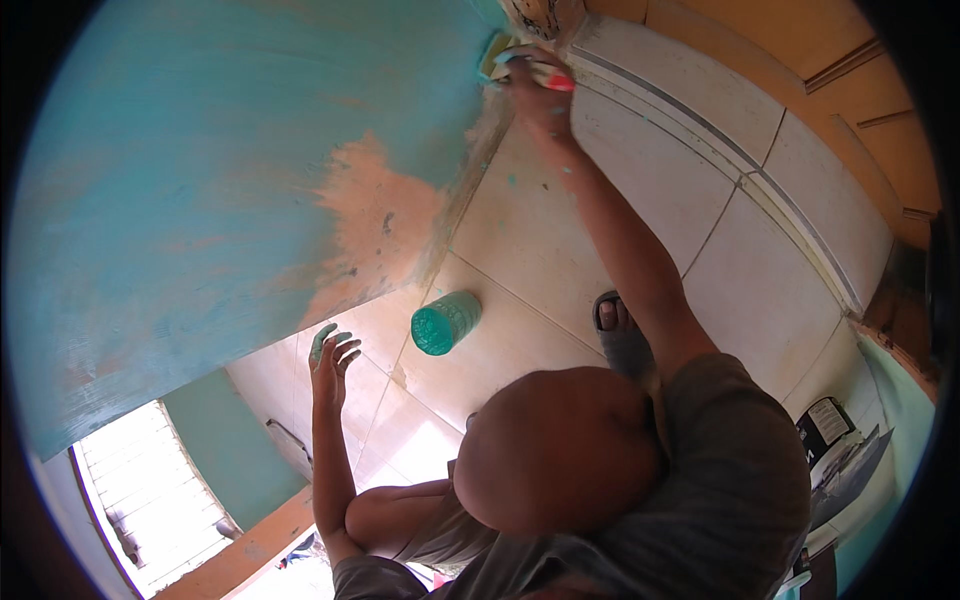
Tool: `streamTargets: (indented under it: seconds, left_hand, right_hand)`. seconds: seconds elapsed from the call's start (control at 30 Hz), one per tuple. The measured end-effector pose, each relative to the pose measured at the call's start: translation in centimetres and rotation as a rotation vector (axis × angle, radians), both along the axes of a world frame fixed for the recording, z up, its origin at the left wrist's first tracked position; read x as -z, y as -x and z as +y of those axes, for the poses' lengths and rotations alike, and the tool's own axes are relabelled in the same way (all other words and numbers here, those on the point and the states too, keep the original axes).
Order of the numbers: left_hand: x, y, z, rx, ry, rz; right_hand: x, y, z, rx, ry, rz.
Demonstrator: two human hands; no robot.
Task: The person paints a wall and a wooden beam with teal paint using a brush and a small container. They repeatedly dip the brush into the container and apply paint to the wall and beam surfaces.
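Note:
My right hand grips a paintbrush with a pale and red handle, its bristles at the lower corner of a wall near the door frame. Wet-looking turquoise paint covers most of that wall, while an orange patch shows low down by the floor edge. Raised with fingers apart and paint on them, my left hand holds nothing, close to the wall's near edge. Between the hands a green cylindrical container stands on the floor tiles.
Paint drops dot the pale tiled floor. A metal track runs along a raised tile sill before a wooden door. At the lower right are a dark container bearing writing and dark sheets. My sandalled foot is beneath my right arm.

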State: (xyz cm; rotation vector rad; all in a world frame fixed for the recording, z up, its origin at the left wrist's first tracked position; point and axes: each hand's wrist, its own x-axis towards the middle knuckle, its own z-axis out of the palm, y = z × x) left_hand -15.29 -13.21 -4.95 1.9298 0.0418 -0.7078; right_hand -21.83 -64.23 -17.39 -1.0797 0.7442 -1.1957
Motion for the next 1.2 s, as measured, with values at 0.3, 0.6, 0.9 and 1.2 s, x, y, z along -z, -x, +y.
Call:
streamTargets:
  seconds: [0.3,0.6,0.9,1.2]
  left_hand:
    - [0.9,0.0,-0.2,-0.010,0.013,0.010]
    - [1.0,0.3,-0.5,0.004,0.007,0.027]
    - [0.7,-0.2,-0.7,0.008,0.001,0.019]
    - [0.9,-0.1,-1.0,0.009,0.000,0.010]
  right_hand:
    - [2.9,-0.8,-2.0,-0.080,0.015,0.149]
    - [6.2,-0.4,-1.8,-0.068,-0.109,0.018]
    - [2.6,1.2,0.8,-0.038,0.182,0.160]
    - [4.4,-0.3,1.2,0.108,0.101,0.260]
